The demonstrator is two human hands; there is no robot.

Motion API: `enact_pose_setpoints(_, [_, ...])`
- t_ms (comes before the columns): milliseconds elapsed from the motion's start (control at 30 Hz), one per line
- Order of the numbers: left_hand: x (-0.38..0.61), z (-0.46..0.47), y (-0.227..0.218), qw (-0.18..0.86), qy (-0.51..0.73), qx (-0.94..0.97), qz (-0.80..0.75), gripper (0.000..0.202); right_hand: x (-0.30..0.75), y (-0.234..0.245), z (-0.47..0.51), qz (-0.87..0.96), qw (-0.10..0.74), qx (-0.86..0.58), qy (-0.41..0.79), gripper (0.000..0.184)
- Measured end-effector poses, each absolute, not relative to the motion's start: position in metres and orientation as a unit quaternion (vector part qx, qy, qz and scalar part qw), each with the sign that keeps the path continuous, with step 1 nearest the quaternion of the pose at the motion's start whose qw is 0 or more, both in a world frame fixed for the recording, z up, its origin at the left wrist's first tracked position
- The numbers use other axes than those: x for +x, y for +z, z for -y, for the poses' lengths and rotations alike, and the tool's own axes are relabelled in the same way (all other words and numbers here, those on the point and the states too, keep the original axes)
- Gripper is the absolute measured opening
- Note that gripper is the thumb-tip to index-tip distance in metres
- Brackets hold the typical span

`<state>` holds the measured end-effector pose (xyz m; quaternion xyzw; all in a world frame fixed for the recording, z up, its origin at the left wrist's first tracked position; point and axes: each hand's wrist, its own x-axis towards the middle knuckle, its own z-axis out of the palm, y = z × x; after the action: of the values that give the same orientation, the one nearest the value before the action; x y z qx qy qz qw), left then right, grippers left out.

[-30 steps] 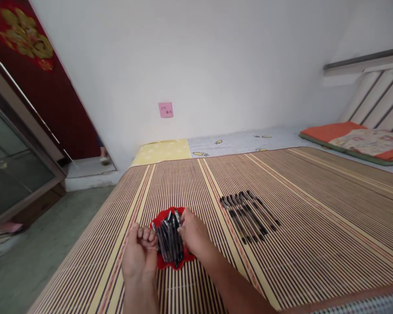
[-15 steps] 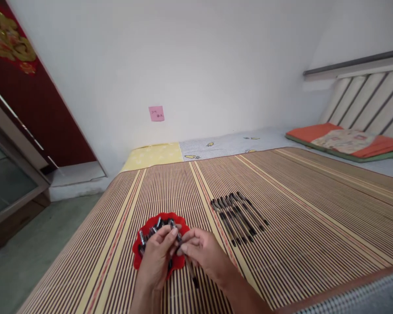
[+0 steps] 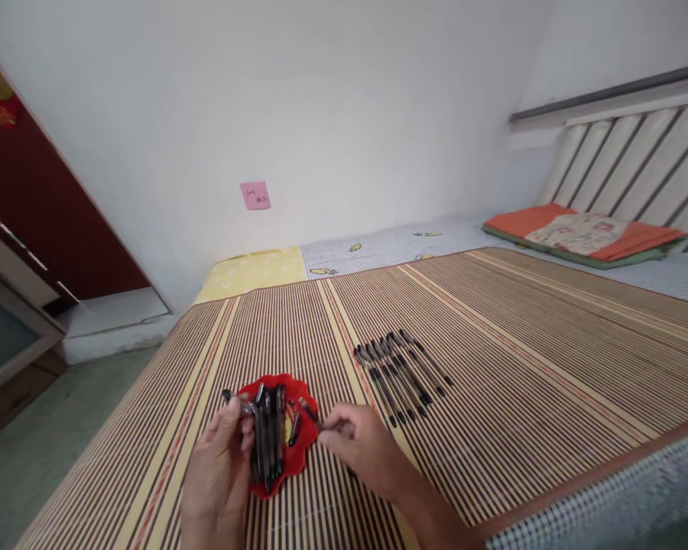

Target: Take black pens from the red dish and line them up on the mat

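Note:
A red scalloped dish [image 3: 300,451] lies on the striped bamboo mat [image 3: 493,351] and holds several black pens [image 3: 268,439]. My left hand [image 3: 218,477] is at the dish's left edge, fingers pinched on a small dark pen cap [image 3: 229,397]. My right hand [image 3: 358,443] is just right of the dish, fingers closed on a black pen [image 3: 309,412] whose tip points up-left over the dish. A row of several black pens [image 3: 401,370] lies side by side on the mat, to the right and beyond my right hand.
The mat covers a bed against a white wall with a pink sticky note [image 3: 254,195]. An orange and patterned pillow [image 3: 579,233] lies by the slatted headboard [image 3: 624,160] at far right. A red door [image 3: 40,206] and grey floor [image 3: 51,397] are on the left.
The view has shifted right. My hands, joined over the dish half a second ago, have pulled apart: left hand now at the dish's left edge with a cap, right hand holding the pen.

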<state>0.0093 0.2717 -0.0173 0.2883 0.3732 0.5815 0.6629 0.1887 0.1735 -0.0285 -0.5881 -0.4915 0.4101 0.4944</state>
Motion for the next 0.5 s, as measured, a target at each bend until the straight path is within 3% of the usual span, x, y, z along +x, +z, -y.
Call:
enact_pose_setpoints(200, [0.018, -0.266, -0.017, 0.677, 0.547, 0.297, -0.392, 0.040, 0.247, -0.049, -0.183, 0.458, 0.328, -0.812, 0.151, 0.007])
enact_pose_setpoints(333, [0.035, -0.258, -0.021, 0.683, 0.520, 0.355, -0.369, 0.035, 0.251, -0.057, -0.188, 0.462, 0.230, -0.852, 0.089, 0.006])
enact_pose_setpoints(500, [0.046, -0.253, -0.028, 0.697, 0.484, 0.385, -0.362, 0.032, 0.244, -0.059, -0.194, 0.475, 0.193, -0.856, 0.066, 0.007])
